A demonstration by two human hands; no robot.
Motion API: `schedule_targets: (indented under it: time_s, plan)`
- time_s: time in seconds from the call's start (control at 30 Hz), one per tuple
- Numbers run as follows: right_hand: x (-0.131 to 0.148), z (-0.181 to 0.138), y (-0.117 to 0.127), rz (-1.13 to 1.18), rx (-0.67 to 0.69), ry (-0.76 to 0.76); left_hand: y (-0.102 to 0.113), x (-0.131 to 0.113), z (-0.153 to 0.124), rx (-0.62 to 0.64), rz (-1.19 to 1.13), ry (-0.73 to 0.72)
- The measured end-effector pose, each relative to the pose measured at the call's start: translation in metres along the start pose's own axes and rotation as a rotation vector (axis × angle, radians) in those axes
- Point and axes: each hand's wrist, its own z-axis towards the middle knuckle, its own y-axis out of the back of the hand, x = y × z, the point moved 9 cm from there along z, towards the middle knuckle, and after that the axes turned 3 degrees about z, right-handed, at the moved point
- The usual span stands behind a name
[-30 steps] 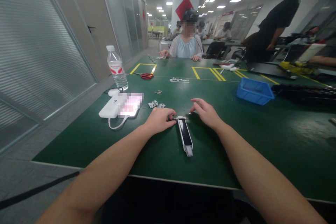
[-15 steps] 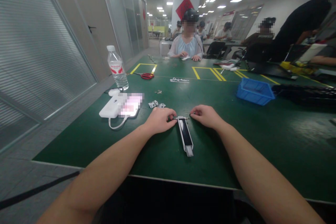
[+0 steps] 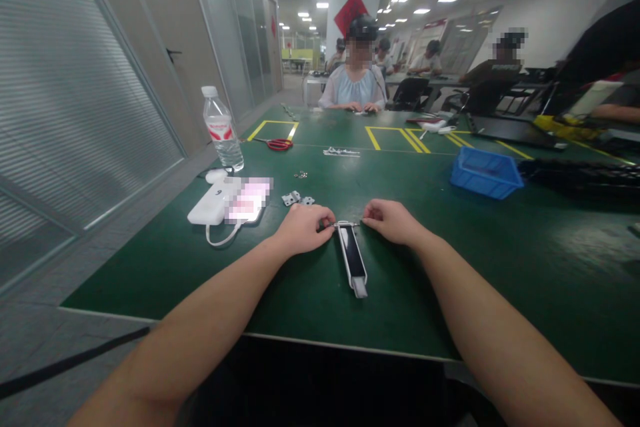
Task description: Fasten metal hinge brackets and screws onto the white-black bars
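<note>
A long, narrow white-framed piece with a black panel point(image 3: 354, 253) lies on the green table in front of me, a grey tab point(image 3: 359, 289) sticking out at its near end. Across its far end runs a thin metal rod point(image 3: 357, 224). My left hand point(image 3: 304, 228) is closed in a pinch at the rod's left end, beside the frame. On the other side, my right hand point(image 3: 393, 220) has thumb and forefinger pinched at the rod's right tip. The fingers partly hide both rod ends. Small metal brackets point(image 3: 297, 198) lie just beyond my left hand.
To the left are a white power bank point(image 3: 213, 203) with a cable, a lit phone point(image 3: 249, 200) and a water bottle point(image 3: 221, 130). Farther off lie red-handled scissors point(image 3: 279, 145), metal strips point(image 3: 341, 152) and small rings point(image 3: 301, 175). A blue bin point(image 3: 486, 173) stands right. Someone sits opposite.
My right fingers have closed up against the rod's right tip; my left hand stays almost where it was. Across the table, the seated person's hands have come together.
</note>
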Motion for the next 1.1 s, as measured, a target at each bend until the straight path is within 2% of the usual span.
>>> schedule_targets:
  time_s: [0.13,0.37,0.53,0.77,1.1]
  plan:
    - [0.0,0.0,0.001,0.152,-0.003,-0.013,0.0,0.001,0.0,0.001,0.002,-0.006]
    - [-0.006,0.0,-0.006,0.357,0.091,-0.092,0.0,0.0,0.0,0.019,0.005,-0.005]
    - [-0.009,0.0,-0.004,0.342,0.064,-0.119,0.0,-0.002,0.0,0.026,0.008,-0.007]
    - [-0.007,-0.001,-0.006,0.371,0.111,-0.136,-0.001,-0.001,0.0,0.028,0.007,-0.004]
    - [-0.008,-0.001,-0.007,0.388,0.103,-0.154,-0.001,0.0,0.0,0.027,0.0,-0.007]
